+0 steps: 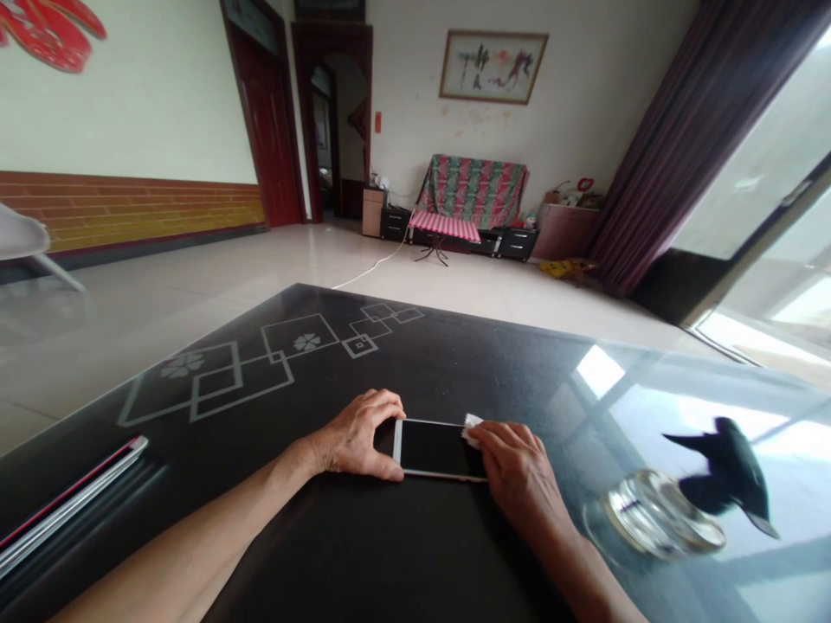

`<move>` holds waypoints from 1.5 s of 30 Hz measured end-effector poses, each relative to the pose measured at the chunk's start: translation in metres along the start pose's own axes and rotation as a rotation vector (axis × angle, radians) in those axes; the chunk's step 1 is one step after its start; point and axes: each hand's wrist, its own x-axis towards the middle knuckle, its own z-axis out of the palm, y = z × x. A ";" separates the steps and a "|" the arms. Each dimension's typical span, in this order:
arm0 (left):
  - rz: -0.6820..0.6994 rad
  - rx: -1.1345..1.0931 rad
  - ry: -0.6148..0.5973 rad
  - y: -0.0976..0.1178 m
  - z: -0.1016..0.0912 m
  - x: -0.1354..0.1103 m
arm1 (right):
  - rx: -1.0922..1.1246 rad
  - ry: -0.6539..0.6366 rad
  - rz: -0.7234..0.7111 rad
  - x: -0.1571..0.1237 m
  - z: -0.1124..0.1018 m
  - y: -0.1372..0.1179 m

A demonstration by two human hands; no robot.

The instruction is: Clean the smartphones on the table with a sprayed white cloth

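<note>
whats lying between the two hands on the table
In the head view, a phone lies there, dark screen up: the left hand grips one end, and the right hand holds a white wipe at the other.

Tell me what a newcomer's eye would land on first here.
Probably the phone at the near middle of the dark table, its left end held by the left hand while the right hand presses a white tissue at its right end. Next, the clear bottle with a black spray head on the table's right side, and the bright red decoration high on the left wall.
</note>
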 end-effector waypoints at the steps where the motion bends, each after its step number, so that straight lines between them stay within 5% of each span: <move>1: 0.000 -0.002 -0.001 0.000 0.000 0.000 | 0.007 0.000 0.003 0.000 0.001 0.001; 23: -0.044 -0.044 -0.103 0.004 -0.008 0.003 | 0.260 -0.170 -0.143 0.026 0.014 -0.058; 36: -0.033 -0.098 -0.091 -0.005 -0.009 0.003 | 0.155 -0.076 -0.014 0.007 -0.002 -0.019; 45: -0.025 -0.113 -0.082 -0.009 -0.008 0.003 | 0.160 -0.098 -0.038 0.025 0.013 -0.044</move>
